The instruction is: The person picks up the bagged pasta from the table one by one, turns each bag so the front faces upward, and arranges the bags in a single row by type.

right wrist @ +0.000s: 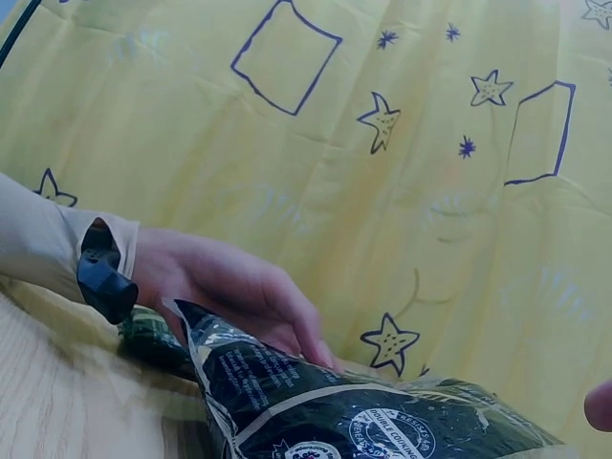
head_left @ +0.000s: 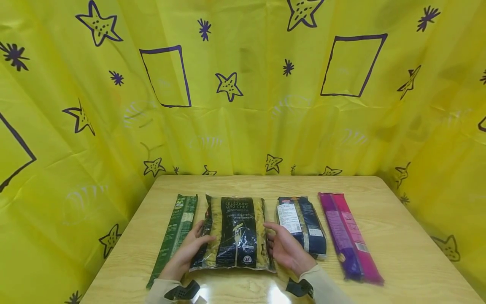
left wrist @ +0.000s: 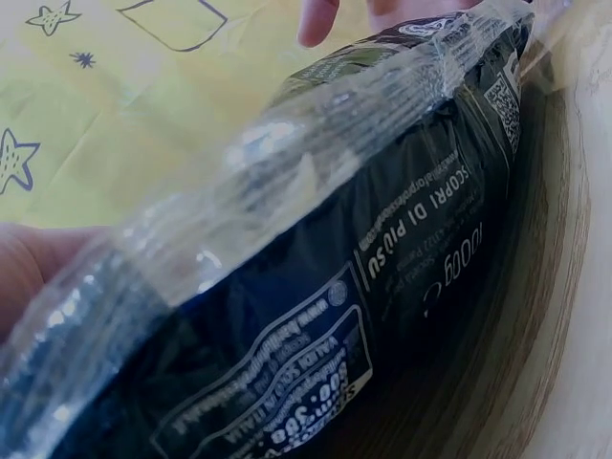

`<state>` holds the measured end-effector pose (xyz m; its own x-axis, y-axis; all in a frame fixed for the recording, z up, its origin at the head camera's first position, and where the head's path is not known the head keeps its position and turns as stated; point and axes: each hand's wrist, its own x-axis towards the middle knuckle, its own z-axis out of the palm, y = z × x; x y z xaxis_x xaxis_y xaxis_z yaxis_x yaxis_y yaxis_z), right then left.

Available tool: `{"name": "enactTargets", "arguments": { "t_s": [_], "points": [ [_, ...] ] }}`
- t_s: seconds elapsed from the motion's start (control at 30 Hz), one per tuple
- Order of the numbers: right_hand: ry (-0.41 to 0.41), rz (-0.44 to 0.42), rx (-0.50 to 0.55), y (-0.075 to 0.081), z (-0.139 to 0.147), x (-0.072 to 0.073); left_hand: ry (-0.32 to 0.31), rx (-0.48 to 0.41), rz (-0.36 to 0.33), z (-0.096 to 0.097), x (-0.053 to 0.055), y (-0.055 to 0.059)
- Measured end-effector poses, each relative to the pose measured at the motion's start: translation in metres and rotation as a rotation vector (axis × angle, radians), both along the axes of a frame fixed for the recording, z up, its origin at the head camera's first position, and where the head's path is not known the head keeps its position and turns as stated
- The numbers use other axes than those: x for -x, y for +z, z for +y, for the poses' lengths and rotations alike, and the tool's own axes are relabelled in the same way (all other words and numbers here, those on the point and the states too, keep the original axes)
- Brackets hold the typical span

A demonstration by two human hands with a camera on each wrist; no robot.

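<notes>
A black, clear-sided bag of penne pasta (head_left: 237,232) lies between both hands near the middle of the table, its printed front facing up. My left hand (head_left: 187,250) grips its left side, thumb over the front and fingers along the edge. On the opposite side, my right hand (head_left: 287,250) holds the edge with the thumb on top and the fingers curled in beside it. The left wrist view looks along the bag's crimped clear seam (left wrist: 277,182) and its dark printed underside, tilted up from the wood. In the right wrist view, the left hand (right wrist: 239,292) shows behind the bag (right wrist: 316,406).
A long green packet (head_left: 175,236) lies left of the bag, partly behind the left forearm. To the right are a dark blue packet with a white label (head_left: 290,217) and a long pink and purple packet (head_left: 349,236). Yellow patterned curtain (head_left: 235,126) surrounds the wooden table (head_left: 265,185).
</notes>
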<state>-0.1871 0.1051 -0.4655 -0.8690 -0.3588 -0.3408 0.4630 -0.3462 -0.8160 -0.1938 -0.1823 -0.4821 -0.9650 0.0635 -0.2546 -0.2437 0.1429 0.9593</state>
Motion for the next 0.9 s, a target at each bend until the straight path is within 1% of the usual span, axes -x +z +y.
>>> {"name": "enactTargets", "arguments": {
  "t_s": [0.27,0.47,0.6,0.73,0.83,0.9],
  "points": [
    [-0.021,-0.010,-0.031,0.000,-0.001,-0.001,0.000,-0.014,0.000,0.000,-0.001,0.000],
    [-0.005,0.015,-0.036,0.001,0.001,0.000,0.002,-0.015,0.008,0.000,-0.001,0.001],
    [0.011,0.086,-0.070,0.006,0.003,-0.002,-0.002,-0.014,0.026,-0.001,0.000,0.002],
    [0.026,0.185,-0.091,0.018,0.006,-0.004,0.000,-0.014,0.054,-0.002,0.001,0.005],
    [0.025,0.238,-0.087,0.029,0.011,-0.004,-0.004,-0.017,0.073,-0.004,0.000,0.011],
    [0.017,0.269,-0.083,0.037,0.017,-0.003,-0.010,-0.020,0.084,-0.004,-0.001,0.018]
  ]
}}
